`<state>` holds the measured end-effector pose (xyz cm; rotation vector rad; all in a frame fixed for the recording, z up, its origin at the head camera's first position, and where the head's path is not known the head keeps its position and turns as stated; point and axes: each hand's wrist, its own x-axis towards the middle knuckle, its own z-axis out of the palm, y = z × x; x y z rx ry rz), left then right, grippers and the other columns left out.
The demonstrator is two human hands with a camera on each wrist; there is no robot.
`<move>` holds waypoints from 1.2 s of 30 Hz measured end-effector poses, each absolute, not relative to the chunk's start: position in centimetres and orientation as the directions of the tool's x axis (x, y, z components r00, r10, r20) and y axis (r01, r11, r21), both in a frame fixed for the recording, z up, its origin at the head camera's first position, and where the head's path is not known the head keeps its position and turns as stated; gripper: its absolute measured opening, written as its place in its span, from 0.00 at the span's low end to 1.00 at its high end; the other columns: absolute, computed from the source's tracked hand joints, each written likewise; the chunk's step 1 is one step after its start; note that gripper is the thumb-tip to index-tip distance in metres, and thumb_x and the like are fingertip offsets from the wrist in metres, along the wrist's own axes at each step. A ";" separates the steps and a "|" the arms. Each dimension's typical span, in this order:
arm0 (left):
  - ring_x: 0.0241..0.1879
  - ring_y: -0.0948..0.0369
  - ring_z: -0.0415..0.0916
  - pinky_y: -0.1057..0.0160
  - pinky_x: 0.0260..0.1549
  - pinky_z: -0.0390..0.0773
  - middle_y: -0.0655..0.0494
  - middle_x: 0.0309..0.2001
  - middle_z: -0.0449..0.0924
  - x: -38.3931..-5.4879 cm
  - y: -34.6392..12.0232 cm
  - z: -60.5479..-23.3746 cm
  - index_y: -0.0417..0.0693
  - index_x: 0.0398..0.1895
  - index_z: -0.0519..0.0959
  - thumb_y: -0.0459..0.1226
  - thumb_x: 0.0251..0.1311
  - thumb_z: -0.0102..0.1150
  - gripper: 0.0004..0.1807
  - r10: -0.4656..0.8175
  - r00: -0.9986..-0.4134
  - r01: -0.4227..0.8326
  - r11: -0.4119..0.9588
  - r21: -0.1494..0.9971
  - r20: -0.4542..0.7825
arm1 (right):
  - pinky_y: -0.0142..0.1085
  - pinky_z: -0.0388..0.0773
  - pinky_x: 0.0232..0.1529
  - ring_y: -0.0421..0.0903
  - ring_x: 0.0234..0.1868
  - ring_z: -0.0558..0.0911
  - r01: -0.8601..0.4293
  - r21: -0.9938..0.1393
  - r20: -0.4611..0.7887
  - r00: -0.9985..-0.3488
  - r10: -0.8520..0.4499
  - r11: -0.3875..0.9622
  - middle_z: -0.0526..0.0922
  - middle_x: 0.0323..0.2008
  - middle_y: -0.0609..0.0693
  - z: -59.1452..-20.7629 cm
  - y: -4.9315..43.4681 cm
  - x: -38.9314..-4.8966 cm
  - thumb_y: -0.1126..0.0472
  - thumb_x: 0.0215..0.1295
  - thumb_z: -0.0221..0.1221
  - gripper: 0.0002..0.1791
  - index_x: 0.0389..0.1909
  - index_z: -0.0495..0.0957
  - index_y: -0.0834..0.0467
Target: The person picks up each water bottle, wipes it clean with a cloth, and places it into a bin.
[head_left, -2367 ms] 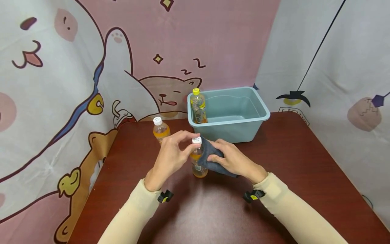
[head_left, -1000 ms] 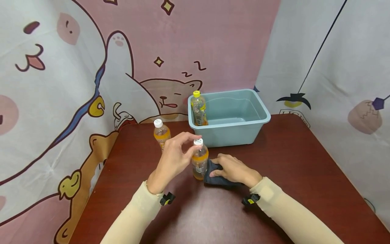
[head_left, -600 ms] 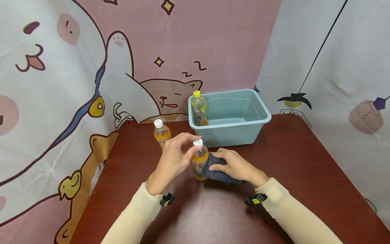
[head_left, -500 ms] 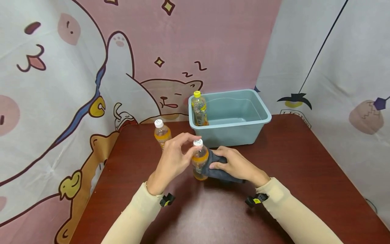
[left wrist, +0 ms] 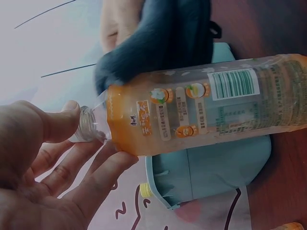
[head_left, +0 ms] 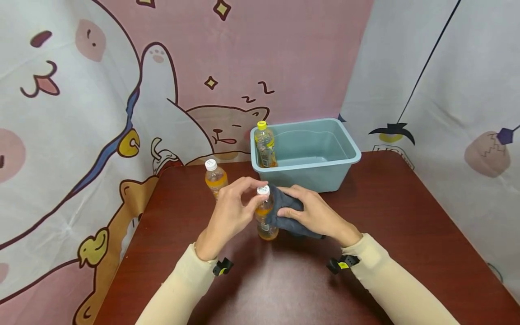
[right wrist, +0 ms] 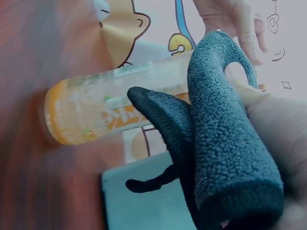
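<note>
A clear plastic bottle (head_left: pixel 266 228) with an orange label and white cap stands upright on the table. My left hand (head_left: pixel 233 210) pinches its cap between thumb and forefinger. In the left wrist view the other fingers spread beside the neck of the bottle (left wrist: pixel 192 103). My right hand (head_left: pixel 314 212) grips a dark grey cloth (head_left: pixel 290 221) against the bottle's right side, near its shoulder. The cloth (right wrist: pixel 225 129) looks fluffy, with a dark hem, in the right wrist view, folded over and partly covering the bottle (right wrist: pixel 120 103).
Behind the bottle is a light blue plastic bin (head_left: pixel 304 174), with a yellow-capped bottle (head_left: pixel 266 146) standing in its left end. Another white-capped orange bottle (head_left: pixel 216 178) is at the left, partly behind my left hand. A printed cloth backdrop (head_left: pixel 284 58) surrounds the dark red table (head_left: pixel 406 225).
My right hand and the cloth went down towards the bottle's base, then back up its right side to the shoulder. My left hand keeps its pinch on the cap.
</note>
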<state>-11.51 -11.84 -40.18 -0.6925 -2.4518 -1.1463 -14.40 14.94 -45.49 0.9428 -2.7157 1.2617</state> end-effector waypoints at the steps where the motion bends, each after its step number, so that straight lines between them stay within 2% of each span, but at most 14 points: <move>1: 0.58 0.56 0.95 0.48 0.51 0.96 0.53 0.57 0.96 -11.5 -11.9 -40.2 0.49 0.61 0.92 0.38 0.72 0.83 0.17 0.281 -0.820 0.563 0.555 0.613 0.499 | 0.42 0.85 0.54 0.45 0.54 0.85 -0.519 -0.706 0.250 -0.819 -0.517 0.482 0.90 0.64 0.46 -45.3 14.8 -14.4 0.46 0.76 0.78 0.39 0.84 0.79 0.47; 3: 0.57 0.56 0.95 0.48 0.51 0.96 0.53 0.56 0.96 -11.5 -11.9 -40.2 0.49 0.61 0.92 0.38 0.72 0.82 0.17 0.280 -0.819 0.564 0.558 0.609 0.502 | 0.46 0.86 0.58 0.45 0.59 0.87 -0.516 -0.723 0.262 -0.820 -0.509 0.459 0.88 0.71 0.45 -44.9 14.6 -14.5 0.45 0.76 0.78 0.39 0.85 0.77 0.44; 5: 0.54 0.56 0.95 0.49 0.46 0.95 0.53 0.56 0.96 -11.5 -11.9 -40.2 0.50 0.61 0.92 0.39 0.73 0.82 0.16 0.280 -0.817 0.566 0.560 0.605 0.505 | 0.47 0.86 0.60 0.46 0.62 0.86 -0.519 -0.731 0.275 -0.818 -0.505 0.443 0.86 0.75 0.45 -44.6 14.4 -14.6 0.45 0.77 0.77 0.39 0.85 0.76 0.41; 10: 0.47 0.59 0.93 0.57 0.34 0.89 0.54 0.56 0.96 -11.5 -11.8 -40.1 0.50 0.60 0.92 0.39 0.73 0.82 0.16 0.282 -0.820 0.562 0.560 0.608 0.498 | 0.43 0.82 0.48 0.46 0.51 0.83 -0.525 -0.717 0.274 -0.817 -0.507 0.459 0.87 0.62 0.46 -44.3 14.2 -14.6 0.46 0.77 0.77 0.38 0.85 0.77 0.38; 12: 0.49 0.59 0.93 0.57 0.37 0.91 0.54 0.56 0.96 -11.5 -11.8 -40.1 0.50 0.60 0.92 0.39 0.73 0.82 0.16 0.283 -0.821 0.562 0.559 0.610 0.496 | 0.41 0.81 0.45 0.46 0.48 0.81 -0.521 -0.715 0.262 -0.818 -0.512 0.466 0.85 0.57 0.47 -44.4 14.1 -14.5 0.46 0.78 0.76 0.38 0.86 0.77 0.37; 14: 0.50 0.58 0.94 0.53 0.41 0.94 0.54 0.56 0.96 -11.5 -11.8 -40.1 0.50 0.60 0.92 0.39 0.73 0.82 0.16 0.284 -0.819 0.564 0.554 0.612 0.498 | 0.40 0.81 0.44 0.46 0.47 0.81 -0.517 -0.716 0.252 -0.818 -0.517 0.469 0.84 0.55 0.48 -44.4 14.1 -14.5 0.47 0.79 0.75 0.38 0.86 0.77 0.37; 18: 0.57 0.56 0.95 0.48 0.54 0.96 0.54 0.56 0.96 -11.5 -11.8 -40.1 0.49 0.60 0.92 0.39 0.73 0.82 0.16 0.283 -0.819 0.563 0.558 0.609 0.498 | 0.40 0.82 0.46 0.45 0.49 0.81 -0.525 -0.705 0.243 -0.811 -0.533 0.476 0.84 0.56 0.50 -44.7 14.1 -14.7 0.47 0.81 0.73 0.38 0.88 0.75 0.39; 26: 0.59 0.56 0.95 0.48 0.57 0.95 0.54 0.57 0.96 -11.5 -11.8 -40.1 0.49 0.60 0.92 0.38 0.74 0.82 0.15 0.288 -0.817 0.567 0.557 0.606 0.500 | 0.41 0.81 0.47 0.46 0.48 0.81 -0.507 -0.691 0.201 -0.820 -0.537 0.515 0.84 0.56 0.52 -45.0 14.1 -14.5 0.46 0.81 0.72 0.40 0.90 0.72 0.42; 32: 0.58 0.57 0.95 0.54 0.51 0.95 0.55 0.58 0.96 -11.5 -11.8 -40.2 0.51 0.61 0.92 0.39 0.73 0.82 0.16 0.280 -0.827 0.553 0.569 0.609 0.488 | 0.41 0.81 0.49 0.46 0.50 0.82 -0.496 -0.675 0.171 -0.825 -0.538 0.547 0.84 0.57 0.52 -45.2 14.2 -14.5 0.46 0.80 0.72 0.40 0.89 0.73 0.44; 36: 0.57 0.57 0.95 0.57 0.48 0.95 0.55 0.58 0.96 -11.5 -11.8 -40.2 0.51 0.61 0.92 0.39 0.73 0.83 0.17 0.280 -0.826 0.553 0.572 0.606 0.489 | 0.42 0.82 0.51 0.47 0.52 0.84 -0.497 -0.657 0.161 -0.827 -0.539 0.566 0.86 0.58 0.53 -45.5 14.5 -14.5 0.46 0.80 0.72 0.39 0.88 0.75 0.49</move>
